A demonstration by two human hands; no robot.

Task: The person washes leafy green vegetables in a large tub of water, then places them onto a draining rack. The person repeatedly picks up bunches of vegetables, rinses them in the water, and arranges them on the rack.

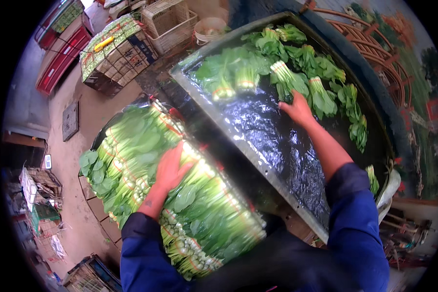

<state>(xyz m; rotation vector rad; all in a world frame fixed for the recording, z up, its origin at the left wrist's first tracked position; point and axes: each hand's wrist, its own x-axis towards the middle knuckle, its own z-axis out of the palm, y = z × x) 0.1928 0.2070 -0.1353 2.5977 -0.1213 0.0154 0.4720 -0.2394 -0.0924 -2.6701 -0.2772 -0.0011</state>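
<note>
In the head view my left hand (171, 168) rests with spread fingers on a large stack of banded leafy green bundles (219, 189), their pale stems tied with red bands. My right hand (297, 108) reaches over a water-filled tank (241, 146), thumb and fingers apart, at the leaves of a bundle of leafy greens (285, 73) whose white stems point away from me. Whether its fingertips touch those leaves cannot be told. Beside it floats another bundle (323, 96). More bundles (233, 73) float at the tank's far left, and several lie along its far right wall.
A packed crate of vegetables (113, 62) with a yellow object (104, 43) on top stands at the upper left. Beyond the tank are white plastic baskets (171, 25) and a white bucket (210, 31). A flat dark slab (70, 121) lies on the floor.
</note>
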